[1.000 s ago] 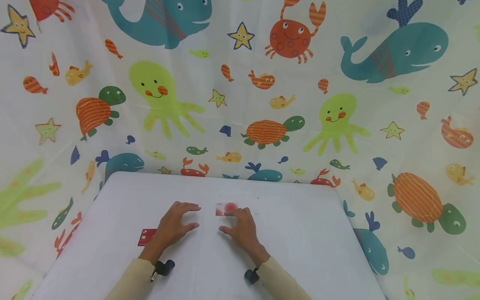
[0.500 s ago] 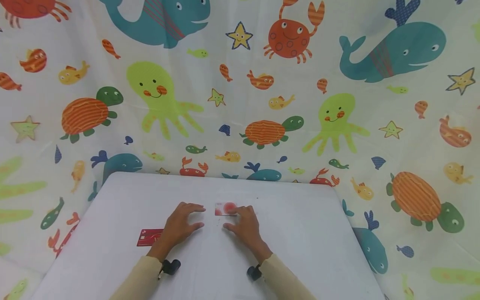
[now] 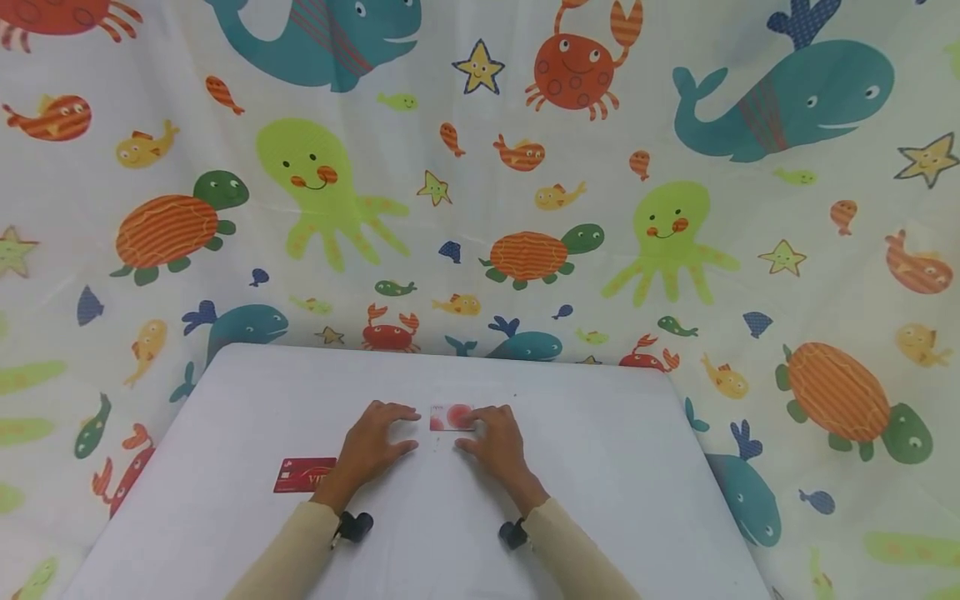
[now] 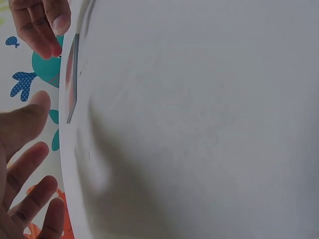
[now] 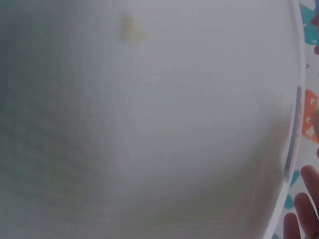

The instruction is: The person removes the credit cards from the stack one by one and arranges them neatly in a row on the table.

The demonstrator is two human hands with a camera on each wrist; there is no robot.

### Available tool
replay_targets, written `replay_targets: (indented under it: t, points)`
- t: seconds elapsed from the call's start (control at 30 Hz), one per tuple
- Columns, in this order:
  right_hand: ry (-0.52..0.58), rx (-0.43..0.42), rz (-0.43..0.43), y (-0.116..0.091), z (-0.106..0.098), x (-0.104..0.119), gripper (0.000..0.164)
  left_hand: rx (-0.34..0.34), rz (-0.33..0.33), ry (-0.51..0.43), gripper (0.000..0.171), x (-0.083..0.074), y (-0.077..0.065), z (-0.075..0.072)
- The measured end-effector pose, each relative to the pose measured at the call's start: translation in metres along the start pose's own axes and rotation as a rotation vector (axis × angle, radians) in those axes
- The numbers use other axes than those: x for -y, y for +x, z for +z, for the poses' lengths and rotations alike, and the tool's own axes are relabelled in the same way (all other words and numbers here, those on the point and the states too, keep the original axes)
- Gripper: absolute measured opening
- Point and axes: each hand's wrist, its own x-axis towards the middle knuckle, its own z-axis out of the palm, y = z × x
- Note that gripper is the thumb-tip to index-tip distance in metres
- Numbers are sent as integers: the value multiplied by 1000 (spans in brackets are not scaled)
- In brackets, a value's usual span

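Observation:
A white card with red circles (image 3: 442, 419) lies on the white table between both hands. My left hand (image 3: 369, 442) is left of it, thumb and fingers apart and holding nothing. My right hand (image 3: 504, 442) stands at its right end, thumb and fingers spread, the fingertips overlapping the card's right edge in the head view. Whether they touch it I cannot tell. The left wrist view shows the card (image 4: 73, 82) nearly edge-on, near the loosely bent fingers of the right hand (image 4: 44, 25). A red card with "VIP" lettering (image 3: 298, 475) lies partly hidden behind my left forearm.
The white table (image 3: 600, 467) ends at a back edge against a hanging curtain (image 3: 465, 183) printed with sea animals. A small dark camera (image 3: 356, 527) is strapped at my left wrist, another camera (image 3: 513, 534) at the right.
Both hands have shifted slightly to the right. More of the red card shows beside the left forearm. The white card stays in place.

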Motion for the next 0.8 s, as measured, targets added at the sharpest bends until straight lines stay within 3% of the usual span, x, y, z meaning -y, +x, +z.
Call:
replay_targets:
  t: [0.3,0.8]
  points:
    - [43,27,17,-9,-12,0,34,18,-34,18,47,-17,-10,2]
    - [40,77,-28,6,-16,-7,25,46,-18,55,48,-20,6,17]
